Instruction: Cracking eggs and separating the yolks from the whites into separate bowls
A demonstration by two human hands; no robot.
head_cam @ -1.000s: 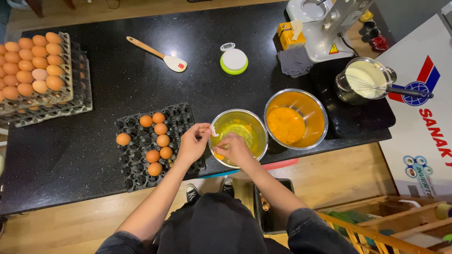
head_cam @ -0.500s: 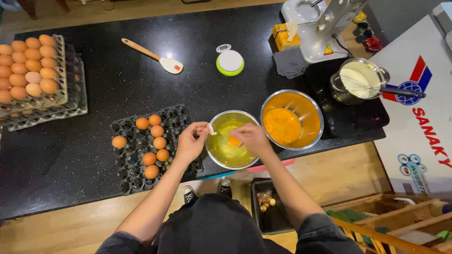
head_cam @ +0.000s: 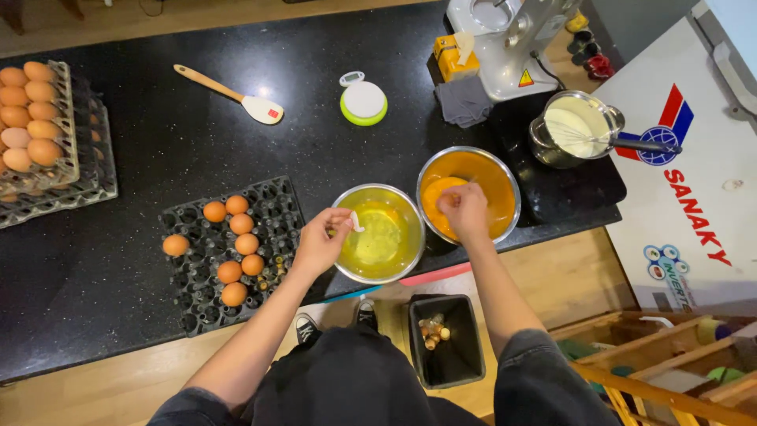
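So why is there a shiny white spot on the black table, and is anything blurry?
Head view: the white spot is lamp glare on the glossy black speckled countertop, beside the wooden-handled white spatula. The steel bowl of clear egg white glints along its rim too. Both hands are sharp, not blurred: left hand, right hand. The edges bend a little from the wide lens.

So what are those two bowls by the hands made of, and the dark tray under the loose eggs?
The two bowls, one by the left hand with clear liquid and one under the right hand with orange yolk, look like polished metal, probably steel: bright, reflective rims. The egg tray looks like matte black moulded plastic or pulp; hard to tell which.
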